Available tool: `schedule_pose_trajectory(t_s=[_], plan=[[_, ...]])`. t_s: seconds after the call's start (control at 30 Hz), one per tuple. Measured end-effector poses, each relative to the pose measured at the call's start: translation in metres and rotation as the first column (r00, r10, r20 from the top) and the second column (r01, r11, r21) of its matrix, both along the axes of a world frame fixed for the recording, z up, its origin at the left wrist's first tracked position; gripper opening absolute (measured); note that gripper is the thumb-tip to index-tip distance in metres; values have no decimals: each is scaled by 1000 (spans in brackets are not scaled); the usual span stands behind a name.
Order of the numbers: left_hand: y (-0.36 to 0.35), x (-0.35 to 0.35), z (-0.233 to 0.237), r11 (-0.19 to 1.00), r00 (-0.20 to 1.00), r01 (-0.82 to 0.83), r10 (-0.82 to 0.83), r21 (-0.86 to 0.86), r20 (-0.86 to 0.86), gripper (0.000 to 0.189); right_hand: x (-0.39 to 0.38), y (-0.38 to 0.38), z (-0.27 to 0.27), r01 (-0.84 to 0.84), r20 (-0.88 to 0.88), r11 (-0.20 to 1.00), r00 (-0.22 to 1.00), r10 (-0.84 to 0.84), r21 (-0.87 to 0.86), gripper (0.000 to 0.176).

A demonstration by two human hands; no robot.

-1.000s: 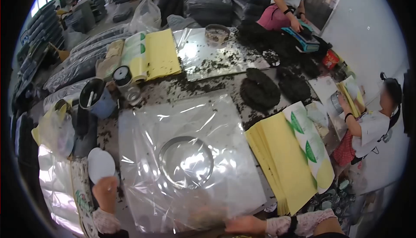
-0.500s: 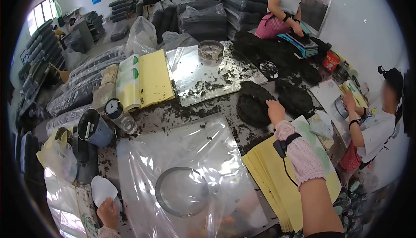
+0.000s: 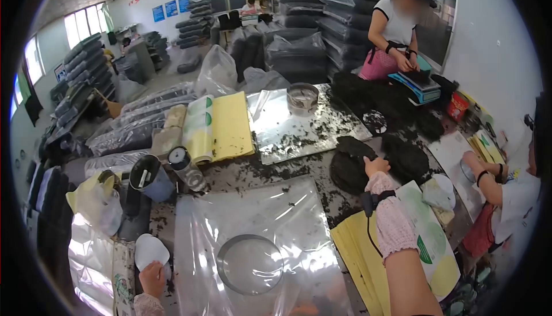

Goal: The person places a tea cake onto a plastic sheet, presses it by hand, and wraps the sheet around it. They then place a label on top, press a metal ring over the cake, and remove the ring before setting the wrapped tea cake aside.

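My right hand (image 3: 376, 167) touches the edge of a dark, round clump of shredded material (image 3: 349, 165); its fingers are bent and pressed together, and whether they pinch any of it is hidden. At the lower left, my left hand (image 3: 152, 278) grips the lower edge of a white rounded disc (image 3: 152, 251). Between my hands a metal ring (image 3: 221, 258) lies on a clear plastic sheet (image 3: 198, 218). Yellow paper sheets (image 3: 353, 244) are under my right forearm.
A metal plate (image 3: 276, 138) strewn with dark bits holds another ring (image 3: 303, 98). A blue cup (image 3: 158, 188) and a clear jar (image 3: 195, 177) stand left. One co-worker (image 3: 397, 31) works at a blue scale (image 3: 417, 89); another person (image 3: 512, 201) sits at right.
The view has tilted up and turned left, so things appear lower and farther right. My right hand stays at the dark clump, now nearer its middle; my left hand still has the white disc.
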State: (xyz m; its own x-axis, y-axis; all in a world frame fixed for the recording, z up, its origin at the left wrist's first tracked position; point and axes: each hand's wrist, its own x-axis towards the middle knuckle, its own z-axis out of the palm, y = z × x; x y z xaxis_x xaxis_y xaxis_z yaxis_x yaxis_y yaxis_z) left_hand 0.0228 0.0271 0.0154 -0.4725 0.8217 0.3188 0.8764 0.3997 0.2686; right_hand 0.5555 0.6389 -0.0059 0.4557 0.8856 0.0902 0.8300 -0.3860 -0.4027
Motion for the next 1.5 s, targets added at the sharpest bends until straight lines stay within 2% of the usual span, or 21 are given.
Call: schedule_pose_trajectory(t_s=[0.13,0.2,0.27,0.37,0.4,0.43,0.47,0.53,0.6,0.63,0.67,0.7,0.77,0.83,0.87,0.93,1.0,1.03,1.17,1.3,1.5], plan=[[2,2,2,999,999,-37,37,-7,35,10,50,24,-42,-40,-567,938,787,242,344,47],[2,4,-1,999,999,-33,31,43,30,12,73,17,-60,-96,-577,958,780,241,271,45],[1,3,-4,999,999,-34,34,24,-26,13,77,4,-70,-112,-300,950,932,202,290,42],[-6,-14,-11,995,996,84,-83,46,-30,14,53,-31,-23,-217,-3,879,971,241,424,39],[1,-1,8,969,962,-193,218,-156,162,17,49,-33,-24,-215,-67,775,947,314,594,39],[13,19,16,942,920,-328,304,65,246,17,42,-40,-14,-188,-138,716,919,370,672,38],[32,44,21,909,985,-149,101,389,141,15,35,-56,4,-164,-318,729,821,475,664,36],[73,115,49,894,976,211,-214,395,-35,20,12,-92,18,36,-663,745,486,570,666,35],[100,167,46,807,838,531,-546,258,-18,30,-6,-120,-1,25,-754,806,371,542,592,37],[108,184,35,806,811,572,-583,153,41,31,-32,-159,15,6,-805,834,264,531,552,37],[112,197,26,791,784,610,-612,52,105,31,-54,-199,40,-93,-848,911,339,408,401,39],[110,203,29,804,797,581,-594,128,114,33,-68,-228,39,-178,-840,901,325,434,397,40],[101,203,48,811,814,525,-567,260,127,36,-100,-284,49,-295,-933,898,53,357,327,40],[86,188,62,768,802,566,-597,301,16,40,-126,-327,41,-422,-881,837,157,445,348,42],[85,181,67,745,795,583,-605,324,-39,42,-138,-347,45,-463,-913,823,67,402,328,41],[98,173,60,844,846,489,-521,220,116,64,-149,-364,23,-624,-852,719,159,499,305,51],[113,161,31,895,885,432,-444,111,140,77,-147,-361,51,-783,-380,474,328,865,404,68],[112,158,27,876,873,480,-482,40,76,104,-147,-360,67,-857,-75,345,344,936,384,76],[149,167,79,815,888,458,-439,-354,138,139,-187,-354,108,-988,-29,112,116,993,-102,131],[167,176,52,727,887,377,-462,-574,-3,137,-221,-371,58,-930,171,166,114,979,-328,124],[172,184,3,793,867,316,-464,-520,-180,136,-236,-378,13,-896,273,292,205,940,-334,90]])
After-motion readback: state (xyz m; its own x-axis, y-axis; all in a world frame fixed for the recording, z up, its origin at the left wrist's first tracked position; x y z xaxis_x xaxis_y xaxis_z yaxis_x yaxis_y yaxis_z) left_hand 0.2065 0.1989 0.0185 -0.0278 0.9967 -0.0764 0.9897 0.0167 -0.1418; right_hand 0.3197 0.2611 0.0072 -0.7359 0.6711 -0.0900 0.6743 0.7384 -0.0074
